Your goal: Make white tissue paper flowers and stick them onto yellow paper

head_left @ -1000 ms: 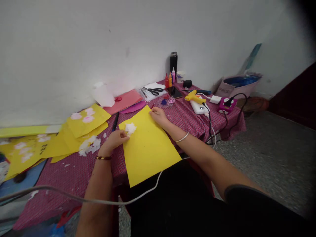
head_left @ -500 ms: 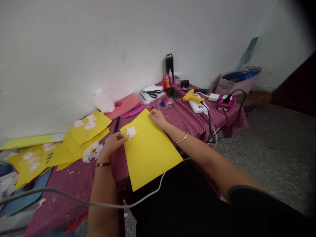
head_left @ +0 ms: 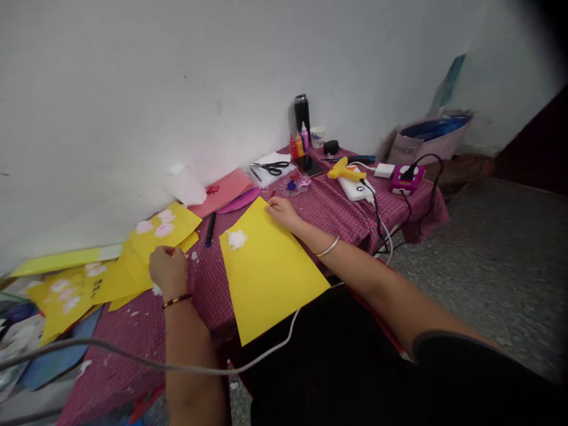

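A large yellow sheet (head_left: 270, 272) lies on the red checked tablecloth (head_left: 337, 210) in front of me, with a small white fluffy tuft (head_left: 236, 238) near its far left corner. My right hand (head_left: 283, 212) rests on the sheet's far corner, fingers curled down onto it. My left hand (head_left: 168, 270) is out to the left with its back to me, over white scraps at the edge of the yellow papers (head_left: 133, 260). Its fingers are hidden.
A black pen (head_left: 209, 228) lies left of the sheet. Farther back are red paper (head_left: 224, 188), scissors (head_left: 271, 168), a phone (head_left: 310, 165), paint bottles (head_left: 298, 144), a black flask (head_left: 302, 113), a yellow glue gun (head_left: 344, 171) and a power strip (head_left: 406, 177). A white cable (head_left: 133, 355) crosses near me.
My left hand has let go of the white tuft and moved left to the white scraps by the yellow papers. The tuft stays on the sheet. My right hand has not moved.
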`<control>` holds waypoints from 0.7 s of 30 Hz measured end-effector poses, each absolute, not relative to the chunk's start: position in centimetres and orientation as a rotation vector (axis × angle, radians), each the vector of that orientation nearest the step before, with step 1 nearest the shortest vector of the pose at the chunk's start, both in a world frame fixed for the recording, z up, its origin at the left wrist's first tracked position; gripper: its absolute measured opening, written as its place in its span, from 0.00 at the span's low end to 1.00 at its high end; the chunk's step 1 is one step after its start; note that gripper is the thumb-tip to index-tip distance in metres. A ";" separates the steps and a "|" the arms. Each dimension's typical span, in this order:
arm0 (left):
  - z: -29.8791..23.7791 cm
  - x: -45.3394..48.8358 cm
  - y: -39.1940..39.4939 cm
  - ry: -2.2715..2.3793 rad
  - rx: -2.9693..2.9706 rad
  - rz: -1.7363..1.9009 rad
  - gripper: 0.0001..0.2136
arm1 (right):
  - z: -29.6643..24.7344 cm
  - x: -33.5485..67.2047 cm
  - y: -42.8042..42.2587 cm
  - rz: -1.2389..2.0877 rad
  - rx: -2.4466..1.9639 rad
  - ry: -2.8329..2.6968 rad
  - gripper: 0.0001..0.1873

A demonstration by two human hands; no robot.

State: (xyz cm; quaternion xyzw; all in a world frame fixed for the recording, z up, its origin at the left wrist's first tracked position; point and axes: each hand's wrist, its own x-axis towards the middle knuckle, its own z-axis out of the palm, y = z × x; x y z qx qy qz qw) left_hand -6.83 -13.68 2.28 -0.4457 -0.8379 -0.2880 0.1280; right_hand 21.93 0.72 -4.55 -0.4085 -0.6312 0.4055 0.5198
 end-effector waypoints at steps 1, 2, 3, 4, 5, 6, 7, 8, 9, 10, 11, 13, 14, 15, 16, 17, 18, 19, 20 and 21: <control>1.9 -6.4 -13.3 -2.401 -1.343 -0.843 0.06 | -4.6 21.9 0.8 0.967 -0.983 -1.522 0.04; 1.4 -5.8 -12.8 -2.362 -1.417 -0.847 0.09 | -4.6 21.9 0.8 0.961 -0.988 -1.529 0.04; 0.8 -5.0 -12.3 -2.322 -1.514 -0.847 0.10 | -4.6 21.9 0.9 0.955 -0.992 -1.538 0.04; 0.3 -3.9 -11.8 -2.286 -1.626 -0.842 0.12 | -4.7 21.9 1.0 0.949 -0.997 -1.547 0.04; -0.3 -2.8 -11.4 -2.249 -1.747 -0.829 0.13 | -4.7 21.9 1.1 0.942 -1.001 -1.556 0.05; -0.8 -1.7 -11.0 -2.212 -1.862 -0.809 0.14 | -4.8 21.8 1.2 0.936 -1.006 -1.565 0.05; -1.3 -0.5 -10.8 -2.174 -1.963 -0.780 0.16 | -4.9 21.8 1.3 0.929 -1.011 -1.573 0.05; -1.6 0.6 -10.7 -2.133 -2.054 -0.734 0.19 | -5.0 21.7 1.4 0.922 -1.017 -1.581 0.06; -1.8 1.6 -10.6 -2.103 -2.112 -0.665 0.23 | -5.1 21.7 1.4 0.917 -1.023 -1.589 0.06; -2.0 2.4 -10.6 -2.103 -2.115 -0.597 0.25 | -5.1 21.7 1.4 0.912 -1.029 -1.596 0.06; -2.0 3.1 -10.6 -2.125 -2.088 -0.534 0.27 | -5.1 21.7 1.4 0.908 -1.036 -1.603 0.06; -1.9 4.0 -10.6 -2.212 -1.972 -0.461 0.27 | -5.0 21.8 1.3 0.901 -1.053 -1.619 0.06; -1.8 4.2 -10.5 -2.250 -1.923 -0.453 0.26 | -4.8 21.8 1.2 0.897 -1.062 -1.627 0.05; -1.8 4.3 -10.4 -2.276 -1.894 -0.454 0.25 | -4.6 22.0 1.1 0.892 -1.073 -1.635 0.05; -1.8 4.3 -10.4 -2.293 -1.878 -0.461 0.24 | -4.4 22.1 1.0 0.885 -1.083 -1.642 0.05; -1.8 4.2 -10.3 -2.301 -1.871 -0.472 0.24 | -4.3 22.2 0.9 0.879 -1.094 -1.649 0.05; -1.8 4.1 -10.3 -2.303 -1.868 -0.485 0.24 | -4.1 22.3 0.8 0.872 -1.106 -1.654 0.05; -1.9 4.0 -10.4 -2.306 -1.869 -0.499 0.24 | -4.0 22.4 0.7 0.866 -1.117 -1.658 0.05; -2.0 3.9 -10.4 -2.305 -1.879 -0.514 0.23 | -3.9 22.5 0.6 0.860 -1.128 -1.660 0.05; -2.1 3.7 -10.4 -2.301 -1.900 -0.532 0.22 | -3.9 22.5 0.6 0.856 -1.137 -1.661 0.05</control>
